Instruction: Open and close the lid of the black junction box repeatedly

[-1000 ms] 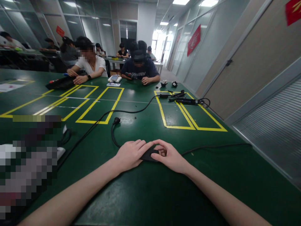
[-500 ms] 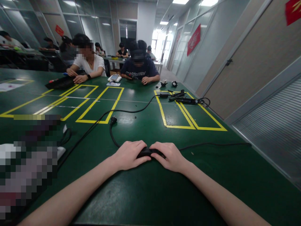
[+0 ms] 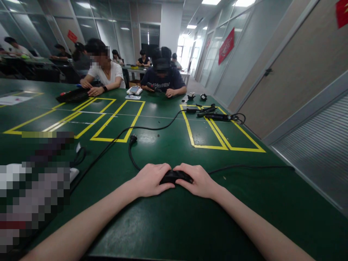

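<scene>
While left hand [image 3: 150,179], right hand [image 3: 199,180] clasp adapter [image 3: 174,176], plug [image 3: 133,138] lies beyond

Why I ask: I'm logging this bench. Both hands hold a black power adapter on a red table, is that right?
Not quite. The head view shows the table is green, not red. The rest stands: the left hand and right hand both hold the black power adapter on it.
</scene>
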Demonstrator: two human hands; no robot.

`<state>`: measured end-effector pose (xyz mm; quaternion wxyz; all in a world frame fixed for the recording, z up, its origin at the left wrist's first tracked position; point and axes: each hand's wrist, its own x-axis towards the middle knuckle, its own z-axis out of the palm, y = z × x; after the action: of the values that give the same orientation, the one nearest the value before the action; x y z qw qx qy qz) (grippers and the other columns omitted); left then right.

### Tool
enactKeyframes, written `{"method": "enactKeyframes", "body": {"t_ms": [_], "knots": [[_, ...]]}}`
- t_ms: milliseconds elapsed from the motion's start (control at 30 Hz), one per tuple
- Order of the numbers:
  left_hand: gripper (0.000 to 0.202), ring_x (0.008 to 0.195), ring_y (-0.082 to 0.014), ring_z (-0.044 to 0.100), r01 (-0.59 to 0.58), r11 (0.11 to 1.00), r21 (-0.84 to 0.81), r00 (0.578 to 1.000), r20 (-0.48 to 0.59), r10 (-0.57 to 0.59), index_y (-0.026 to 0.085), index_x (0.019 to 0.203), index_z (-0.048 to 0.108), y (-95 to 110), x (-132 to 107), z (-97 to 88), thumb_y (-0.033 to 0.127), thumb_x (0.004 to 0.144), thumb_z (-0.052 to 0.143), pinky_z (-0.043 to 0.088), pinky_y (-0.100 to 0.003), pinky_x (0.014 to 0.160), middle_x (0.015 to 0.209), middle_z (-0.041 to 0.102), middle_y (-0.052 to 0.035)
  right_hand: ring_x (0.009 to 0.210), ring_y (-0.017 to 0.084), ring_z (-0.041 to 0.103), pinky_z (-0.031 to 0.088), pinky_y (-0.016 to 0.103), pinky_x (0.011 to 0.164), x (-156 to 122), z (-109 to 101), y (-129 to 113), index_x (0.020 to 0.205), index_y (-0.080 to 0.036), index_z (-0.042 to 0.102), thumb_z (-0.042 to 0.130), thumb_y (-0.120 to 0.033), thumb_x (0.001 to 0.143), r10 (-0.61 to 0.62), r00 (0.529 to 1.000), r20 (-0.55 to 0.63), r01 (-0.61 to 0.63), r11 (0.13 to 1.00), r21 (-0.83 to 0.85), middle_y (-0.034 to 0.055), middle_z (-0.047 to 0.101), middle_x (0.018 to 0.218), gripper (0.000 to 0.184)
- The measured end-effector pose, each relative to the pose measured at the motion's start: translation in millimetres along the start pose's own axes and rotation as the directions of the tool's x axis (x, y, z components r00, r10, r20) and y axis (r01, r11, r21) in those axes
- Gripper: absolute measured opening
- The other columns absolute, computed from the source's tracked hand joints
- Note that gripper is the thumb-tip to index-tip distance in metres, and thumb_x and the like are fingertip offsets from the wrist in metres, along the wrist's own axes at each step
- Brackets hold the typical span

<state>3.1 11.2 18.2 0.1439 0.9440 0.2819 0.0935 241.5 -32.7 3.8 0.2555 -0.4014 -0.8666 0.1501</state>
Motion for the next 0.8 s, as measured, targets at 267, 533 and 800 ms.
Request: {"method": "enactKeyframes", "body": {"t_ms": [267, 533, 800], "knots": [[0.028, 0.081, -0.0221, 0.071, -0.030, 0.999, -0.031, 0.999, -0.041, 0.028, 0.019, 0.107, 0.058, -4.4, -1.2, 3.4, 0.046, 0.107, 0.049, 0.049, -0.030, 0.070, 0.093, 0.072, -0.0041, 0.085, 0.020, 0.070, 0.053, 0.029, 0.074, -1.6, -0.8, 0.2, 0.124, -0.022, 0.062, 0.065, -0.039, 0.099, -0.054, 0.998, -0.011, 0.053, 0.997, -0.047, 0.0056, 0.073, 0.100, 0.031], [0.031, 0.077, -0.0202, 0.070, -0.011, 0.998, -0.058, 0.995, -0.103, 0.005, 0.019, 0.103, 0.064, -6.9, -1.5, 1.3, 0.049, 0.104, 0.055, 0.049, -0.027, 0.068, 0.088, 0.073, -0.0032, 0.086, 0.020, 0.070, 0.054, 0.029, 0.072, -1.8, -3.7, -0.1, 0.137, -0.022, 0.058, 0.062, -0.037, 0.102, -0.133, 0.991, -0.012, 0.130, 0.982, -0.140, 0.0073, 0.071, 0.106, 0.039], [0.031, 0.105, -0.0248, 0.072, -0.207, 0.978, -0.029, 0.898, -0.403, 0.178, 0.017, 0.126, 0.062, -8.1, -1.1, 5.1, 0.038, 0.105, 0.055, 0.058, -0.037, 0.089, 0.116, 0.075, -0.0116, 0.086, 0.019, 0.070, 0.057, 0.029, 0.072, -3.9, -8.4, 8.3, 0.144, -0.026, 0.060, 0.062, -0.037, 0.100, -0.143, 0.983, -0.116, 0.132, 0.987, -0.094, 0.0075, 0.072, 0.109, 0.045]]}}
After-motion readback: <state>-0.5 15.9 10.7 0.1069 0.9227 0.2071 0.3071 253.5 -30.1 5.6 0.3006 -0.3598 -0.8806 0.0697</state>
